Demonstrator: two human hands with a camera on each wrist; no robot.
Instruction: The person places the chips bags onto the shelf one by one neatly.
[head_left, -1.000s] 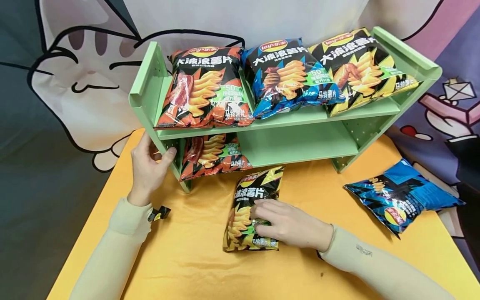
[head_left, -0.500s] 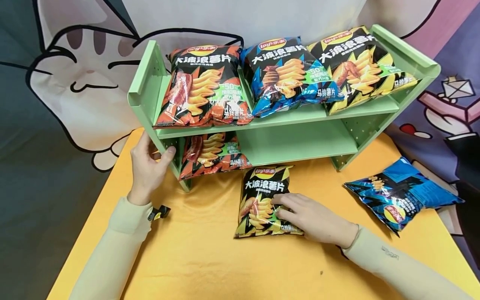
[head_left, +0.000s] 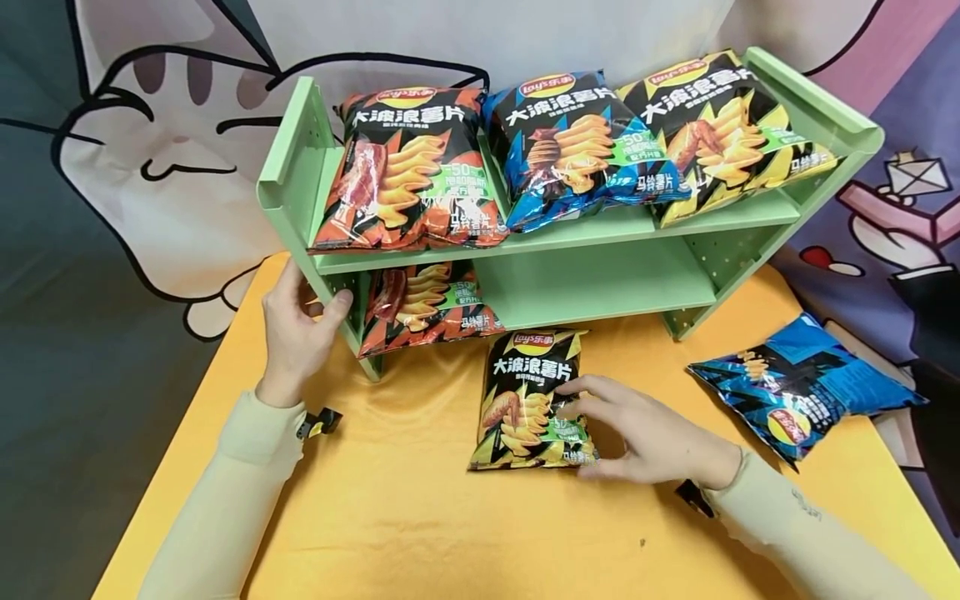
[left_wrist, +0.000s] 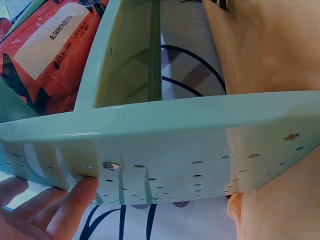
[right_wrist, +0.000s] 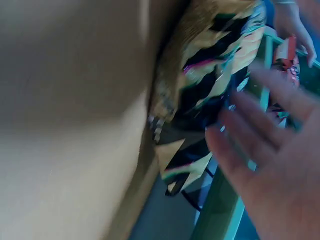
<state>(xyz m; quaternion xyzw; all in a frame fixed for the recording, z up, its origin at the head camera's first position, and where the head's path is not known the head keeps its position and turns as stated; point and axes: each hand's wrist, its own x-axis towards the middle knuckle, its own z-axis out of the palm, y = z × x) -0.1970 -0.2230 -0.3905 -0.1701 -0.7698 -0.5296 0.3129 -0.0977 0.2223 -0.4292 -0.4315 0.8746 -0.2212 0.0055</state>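
Note:
My left hand (head_left: 300, 337) holds the left side panel of a green two-tier shelf (head_left: 600, 279), thumb at its front edge. In the left wrist view, the fingertips (left_wrist: 89, 186) rest on the outer, perforated face. My right hand (head_left: 645, 429) is spread with fingers apart at the right edge of a black-and-yellow chip bag (head_left: 517, 375). That bag lies face up on the table in front of the shelf. In the right wrist view the fingers (right_wrist: 245, 135) overlap the bag (right_wrist: 200, 100) loosely, not curled round it.
On the upper tier lean a red chip bag (head_left: 405, 175), a blue one (head_left: 573, 154) and a black-and-yellow one (head_left: 720, 137). Another red bag (head_left: 427, 308) stands on the lower tier, left. A blue bag (head_left: 802, 387) lies on the orange-covered table (head_left: 420, 533), right.
The black-and-yellow bag has moved slightly right and turned straighter. My right hand has loosened from it and drawn back to the right, fingers spreading. The left hand stays on the shelf.

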